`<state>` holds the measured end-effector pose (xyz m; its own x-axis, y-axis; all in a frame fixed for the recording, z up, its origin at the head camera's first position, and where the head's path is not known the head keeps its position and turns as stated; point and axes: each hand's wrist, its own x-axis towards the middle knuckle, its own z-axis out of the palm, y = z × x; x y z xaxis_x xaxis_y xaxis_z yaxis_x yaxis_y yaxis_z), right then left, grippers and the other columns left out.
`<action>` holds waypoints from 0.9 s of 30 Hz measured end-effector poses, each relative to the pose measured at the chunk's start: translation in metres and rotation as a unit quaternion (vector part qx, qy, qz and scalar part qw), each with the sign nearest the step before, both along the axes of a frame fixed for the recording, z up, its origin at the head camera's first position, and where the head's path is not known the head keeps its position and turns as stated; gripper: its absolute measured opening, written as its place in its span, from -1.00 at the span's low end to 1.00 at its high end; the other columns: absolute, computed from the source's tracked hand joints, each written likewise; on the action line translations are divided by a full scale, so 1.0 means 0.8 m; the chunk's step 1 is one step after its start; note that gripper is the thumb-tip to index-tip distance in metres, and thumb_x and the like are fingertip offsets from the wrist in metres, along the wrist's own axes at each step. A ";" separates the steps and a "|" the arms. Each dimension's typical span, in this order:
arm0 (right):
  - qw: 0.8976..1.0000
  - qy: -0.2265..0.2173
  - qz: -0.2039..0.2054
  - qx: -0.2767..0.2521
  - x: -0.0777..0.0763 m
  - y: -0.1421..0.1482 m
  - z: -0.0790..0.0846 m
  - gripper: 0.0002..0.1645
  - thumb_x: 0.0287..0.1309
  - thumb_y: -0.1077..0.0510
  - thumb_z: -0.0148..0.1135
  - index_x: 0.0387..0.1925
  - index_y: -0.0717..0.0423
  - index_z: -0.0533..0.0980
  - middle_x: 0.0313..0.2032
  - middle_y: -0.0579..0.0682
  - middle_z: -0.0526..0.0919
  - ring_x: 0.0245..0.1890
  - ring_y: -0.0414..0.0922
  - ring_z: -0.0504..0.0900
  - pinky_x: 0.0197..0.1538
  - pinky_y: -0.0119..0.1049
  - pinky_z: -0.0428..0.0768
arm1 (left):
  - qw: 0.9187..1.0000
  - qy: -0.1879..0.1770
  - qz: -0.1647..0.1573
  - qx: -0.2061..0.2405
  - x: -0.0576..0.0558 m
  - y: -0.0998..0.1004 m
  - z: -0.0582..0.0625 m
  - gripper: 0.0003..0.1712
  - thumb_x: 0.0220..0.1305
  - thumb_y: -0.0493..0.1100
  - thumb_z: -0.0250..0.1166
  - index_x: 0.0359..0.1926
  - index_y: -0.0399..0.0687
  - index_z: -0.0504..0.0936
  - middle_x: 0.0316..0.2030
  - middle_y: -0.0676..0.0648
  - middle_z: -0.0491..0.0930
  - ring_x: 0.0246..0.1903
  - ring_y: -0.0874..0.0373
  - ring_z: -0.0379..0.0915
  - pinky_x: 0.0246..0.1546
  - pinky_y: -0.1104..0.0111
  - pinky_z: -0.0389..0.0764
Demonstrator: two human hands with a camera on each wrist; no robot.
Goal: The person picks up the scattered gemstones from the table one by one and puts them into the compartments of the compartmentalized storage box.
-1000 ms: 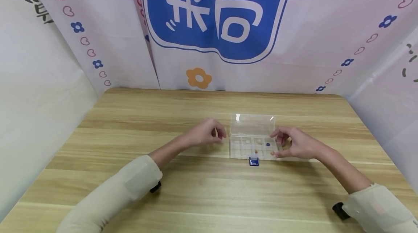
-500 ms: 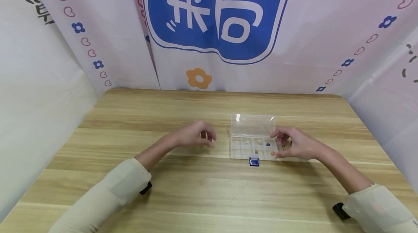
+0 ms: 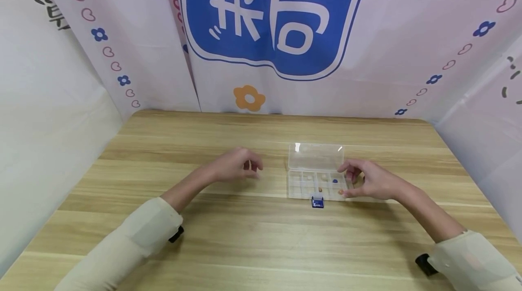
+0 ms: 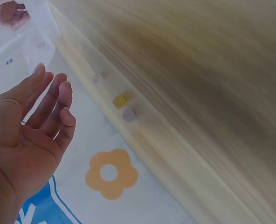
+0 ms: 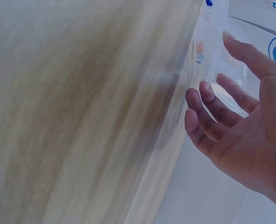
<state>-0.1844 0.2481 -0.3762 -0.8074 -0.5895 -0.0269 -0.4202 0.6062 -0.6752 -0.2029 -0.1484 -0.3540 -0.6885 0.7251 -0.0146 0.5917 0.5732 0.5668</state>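
Note:
A clear plastic compartment box (image 3: pixel 295 184) lies on the table with its lid (image 3: pixel 316 157) raised at the back and a blue latch (image 3: pixel 317 202) at the front. Several small beads sit in its sections, among them a blue bead (image 3: pixel 335 181) and an orange bead (image 3: pixel 340 192). My right hand (image 3: pixel 371 180) holds the box at its right end, thumb by the front corner and fingers by the back one. Left of the box, my left hand (image 3: pixel 234 165) hovers with loosely bent fingers and nothing in them. The left wrist view shows a yellow bead (image 4: pixel 120 101) and a pale lilac bead (image 4: pixel 129 114) on the table.
Another small pale bead (image 4: pixel 97 78) lies farther along in the left wrist view. A printed cloth (image 3: pixel 367 91) hangs along the back edge of the wooden table (image 3: pixel 261 245). Pale cloth walls stand at both sides.
My left hand has drawn back leftward from the box's left side, most of it in the first half second. My right hand and the box have stayed in place.

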 end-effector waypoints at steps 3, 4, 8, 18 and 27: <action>1.000 0.000 -0.001 0.002 0.000 0.000 0.000 -0.36 -0.07 0.18 0.67 0.02 0.31 0.56 -0.27 0.01 0.56 -0.22 -0.05 0.50 -0.23 -0.27 0.55 | 1.000 0.011 0.005 -0.002 -0.002 -0.008 0.000 -0.86 0.33 -0.34 0.41 -0.13 -0.34 0.73 -0.29 -0.09 0.73 -0.34 0.22 0.56 -0.31 0.45 0.62; 1.000 0.000 -0.001 0.002 0.000 0.000 0.000 -0.36 -0.07 0.17 0.67 0.02 0.31 0.56 -0.27 0.01 0.56 -0.22 -0.05 0.50 -0.22 -0.26 0.55 | 1.000 0.016 0.006 -0.003 -0.003 -0.012 -0.001 -0.87 0.32 -0.36 0.41 -0.14 -0.34 0.73 -0.30 -0.09 0.73 -0.34 0.22 0.56 -0.31 0.44 0.62; 1.000 -0.002 -0.002 0.007 0.000 0.000 0.001 -0.36 -0.06 0.17 0.67 0.03 0.31 0.56 -0.26 0.01 0.55 -0.21 -0.05 0.50 -0.21 -0.26 0.55 | 0.999 0.032 0.009 -0.007 -0.005 -0.024 -0.005 -0.89 0.27 -0.41 0.42 -0.17 -0.34 0.74 -0.32 -0.09 0.73 -0.35 0.21 0.58 -0.27 0.39 0.65; 1.000 -0.004 -0.002 0.004 0.000 0.000 0.000 -0.36 -0.07 0.16 0.68 0.02 0.31 0.56 -0.27 0.00 0.56 -0.22 -0.05 0.51 -0.22 -0.27 0.55 | 0.999 0.036 0.017 -0.016 -0.007 -0.054 -0.013 -0.88 0.20 -0.40 0.47 -0.22 -0.33 0.73 -0.34 -0.10 0.71 -0.37 0.18 0.57 -0.30 0.42 0.63; 1.000 -0.002 0.003 0.005 -0.002 0.000 0.000 -0.35 -0.06 0.16 0.67 0.03 0.32 0.55 -0.27 0.00 0.56 -0.23 -0.05 0.51 -0.23 -0.28 0.54 | 0.999 -0.020 0.022 -0.033 -0.008 -0.077 -0.012 -0.88 0.14 -0.40 0.52 -0.31 -0.28 0.73 -0.39 -0.04 0.70 -0.41 0.21 0.56 -0.34 0.42 0.62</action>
<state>-0.1859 0.2483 -0.3765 -0.8036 -0.5941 -0.0361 -0.4215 0.6108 -0.6703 -0.2094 -0.2103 -0.3639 -0.7175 0.6907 -0.0896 0.5427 0.6350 0.5497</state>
